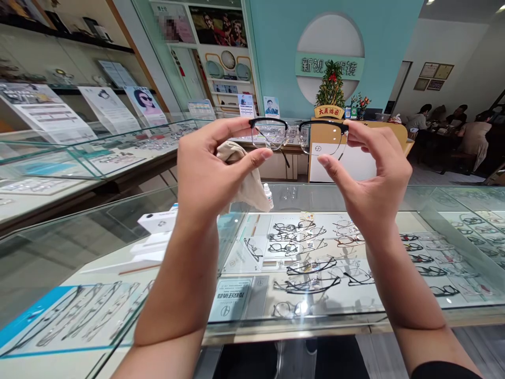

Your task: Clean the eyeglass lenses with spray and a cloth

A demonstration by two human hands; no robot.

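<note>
A pair of glasses (276, 126) with a black upper rim and clear lenses is held up level above the glass display case. My left hand (213, 163) grips its left end between thumb and fingers, and a beige cloth (250, 187) hangs from the same hand. My right hand (371, 173) pinches the right end, its thumb near the lower edge of the lens. One temple arm points down behind the left lens.
Rows of eyeglasses (311, 268) lie inside the glass case (339, 321) below. A small white bottle (268, 196) stands behind the cloth. White stands (158, 231) are at left. People sit at the far right.
</note>
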